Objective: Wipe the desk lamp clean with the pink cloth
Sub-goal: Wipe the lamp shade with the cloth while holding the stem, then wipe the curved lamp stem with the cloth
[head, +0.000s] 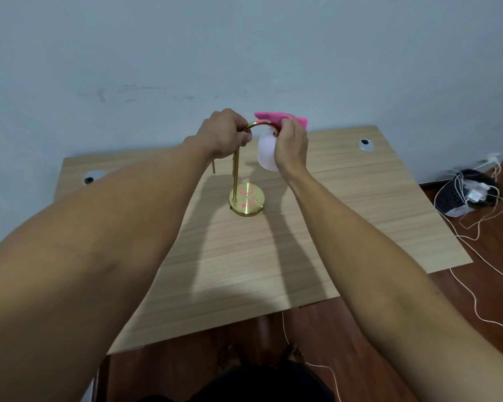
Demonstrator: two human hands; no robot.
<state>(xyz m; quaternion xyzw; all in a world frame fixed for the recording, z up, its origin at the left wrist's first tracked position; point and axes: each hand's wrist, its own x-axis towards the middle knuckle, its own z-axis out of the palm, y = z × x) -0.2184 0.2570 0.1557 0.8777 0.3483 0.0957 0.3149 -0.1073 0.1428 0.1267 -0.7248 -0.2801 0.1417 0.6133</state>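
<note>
The gold metal desk lamp (pixel 236 169) with a curved neck and white frosted shade (pixel 266 152) stood on the light wooden surface (pixel 346 198). The left hand (pixel 225 134) curled around the arched neck near its top. The right hand (pixel 292 143) gripped the bright pink cloth (pixel 279 117), pressing it against the neck just above the shade.

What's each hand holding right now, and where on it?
The left hand grips the desk lamp high on its gold stem, where the arch begins. The right hand pinches the pink cloth against the arch's far end, above the white shade.
</note>
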